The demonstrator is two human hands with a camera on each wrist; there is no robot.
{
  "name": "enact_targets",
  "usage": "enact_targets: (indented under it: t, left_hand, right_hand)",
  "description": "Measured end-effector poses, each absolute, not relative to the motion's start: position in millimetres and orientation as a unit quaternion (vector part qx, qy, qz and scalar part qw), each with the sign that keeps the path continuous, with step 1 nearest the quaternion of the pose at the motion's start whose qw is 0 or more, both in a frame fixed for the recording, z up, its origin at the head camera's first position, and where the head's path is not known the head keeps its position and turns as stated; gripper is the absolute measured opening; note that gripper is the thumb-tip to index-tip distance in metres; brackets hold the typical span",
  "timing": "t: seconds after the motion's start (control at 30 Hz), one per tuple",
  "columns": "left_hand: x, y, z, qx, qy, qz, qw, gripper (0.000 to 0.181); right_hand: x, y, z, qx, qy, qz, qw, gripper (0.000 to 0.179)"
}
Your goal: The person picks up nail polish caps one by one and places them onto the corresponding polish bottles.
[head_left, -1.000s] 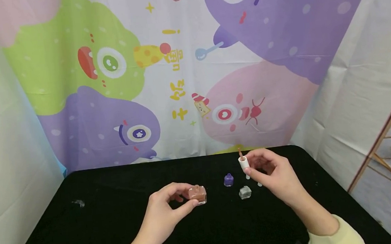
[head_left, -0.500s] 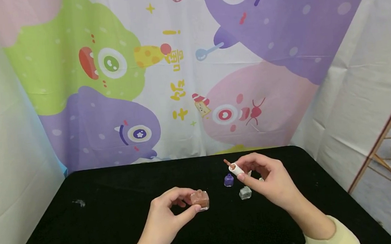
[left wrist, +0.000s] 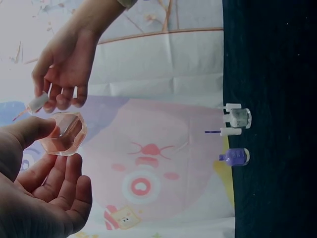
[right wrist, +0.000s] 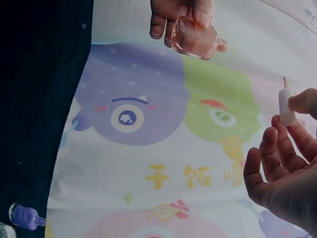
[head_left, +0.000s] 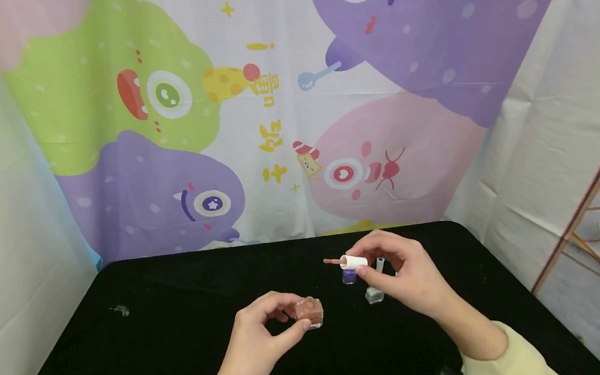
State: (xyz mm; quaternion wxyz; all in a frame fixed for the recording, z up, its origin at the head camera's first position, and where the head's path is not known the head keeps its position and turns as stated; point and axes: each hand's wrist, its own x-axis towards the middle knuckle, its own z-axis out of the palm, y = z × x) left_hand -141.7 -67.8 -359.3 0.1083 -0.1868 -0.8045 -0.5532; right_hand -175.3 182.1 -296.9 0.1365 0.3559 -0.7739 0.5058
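Note:
My left hand (head_left: 264, 327) pinches a small glass bottle of pinkish-brown nail polish (head_left: 310, 313) between thumb and fingers, its neck uncapped. In the right wrist view that bottle (right wrist: 195, 39) shows its bare neck pointing right. My right hand (head_left: 400, 268) pinches a white nail polish cap (head_left: 355, 262) with its brush, coated brown, pointing left toward the bottle side. Cap and bottle are apart. Below the right hand stand an open purple nail polish bottle (head_left: 349, 277), partly behind the cap, and a silver-grey one (head_left: 374, 295).
White caps stand or lie behind the right hand; one white cap (left wrist: 231, 131) has a purple brush. A black cloth-covered table (head_left: 185, 340) carries everything. A small clear scrap (head_left: 120, 310) lies at left. A cartoon curtain (head_left: 271, 106) hangs behind.
My right hand has moved left and turned the cap, so the brush swings from pointing up to pointing left. My left hand has shifted slightly down and right with the bottle.

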Motion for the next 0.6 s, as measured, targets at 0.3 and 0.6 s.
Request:
enact_targets:
  t: [0.3,0.6]
  left_hand:
    - [-142,-67,-370,-0.193,-0.803,-0.551,0.119,0.026]
    - [-141,-64,-373,-0.199,-0.8,-0.555,0.111,0.026]
  right_hand:
    - [-174,181,-297,0.371,-0.782,0.483,0.131,0.024]
    - [-177,180,-301,0.391,-0.796,0.437,0.151,0.023]
